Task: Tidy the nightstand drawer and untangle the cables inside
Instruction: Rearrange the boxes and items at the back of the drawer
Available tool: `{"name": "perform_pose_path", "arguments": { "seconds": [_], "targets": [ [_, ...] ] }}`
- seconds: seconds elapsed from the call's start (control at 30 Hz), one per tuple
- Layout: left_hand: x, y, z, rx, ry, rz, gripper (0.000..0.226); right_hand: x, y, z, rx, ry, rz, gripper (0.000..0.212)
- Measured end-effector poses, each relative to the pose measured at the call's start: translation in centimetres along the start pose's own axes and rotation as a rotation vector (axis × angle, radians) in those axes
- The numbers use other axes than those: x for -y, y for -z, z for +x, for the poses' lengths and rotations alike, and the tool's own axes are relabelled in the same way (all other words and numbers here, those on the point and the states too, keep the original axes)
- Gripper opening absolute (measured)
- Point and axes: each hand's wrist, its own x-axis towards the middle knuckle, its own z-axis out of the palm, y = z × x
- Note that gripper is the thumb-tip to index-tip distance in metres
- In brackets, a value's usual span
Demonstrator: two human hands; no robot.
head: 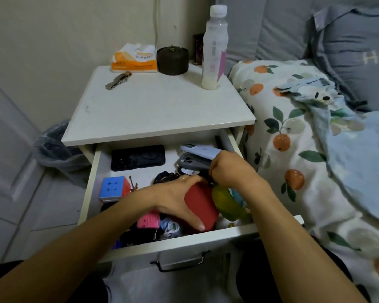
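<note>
The white nightstand drawer (90, 182) is pulled out and full of small things. My left hand (175, 197) grips a red case (202, 206) in the drawer's front right part, thumb on its near edge. My right hand (228, 169) is curled just behind the case and pinches something small and dark; what it is I cannot tell. A yellow-green object (224, 201) lies beside the case. A black phone case (138, 157), a stack of grey and blue phone cases (197, 156), a puzzle cube (114, 188) and a pink item (149, 220) also lie inside.
On the nightstand top (153, 108) stand a tissue pack (135, 59), a dark round tin (172, 60), a plastic bottle (213, 49) and a watch (117, 79). A bed with a fruit-print pillow (293, 149) is at the right. A bagged bin (55, 147) sits left.
</note>
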Motion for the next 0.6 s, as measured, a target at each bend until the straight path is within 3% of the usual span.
{"name": "perform_pose_path", "arguments": {
  "seconds": [0.17, 0.27, 0.33, 0.43, 0.6],
  "targets": [
    [2.2, 1.2, -1.0, -0.315, -0.025, -0.211, 0.048, -0.7, -0.3, -1.2, -0.014, 0.016, -0.037, 0.012],
    [2.8, 2.0, -1.7, -0.298, 0.064, -0.114, 0.021, -0.7, -0.9, -0.8, -0.081, 0.039, -0.031, 0.008],
    [2.6, 1.9, -1.7, -0.259, 0.093, -0.128, 0.014, -0.4, -1.1, -0.2, -0.184, 0.082, -0.014, 0.010],
    [2.5, 2.0, -1.3, -0.224, 0.096, -0.166, 0.015, 0.0, -1.5, 1.7, -0.286, 0.183, -0.043, 0.039],
    [3.4, 0.8, -1.5, -0.122, 0.037, -0.273, 0.016, 0.0, -2.2, 5.1, -0.119, 0.110, -0.201, 0.066]
  ]
}}
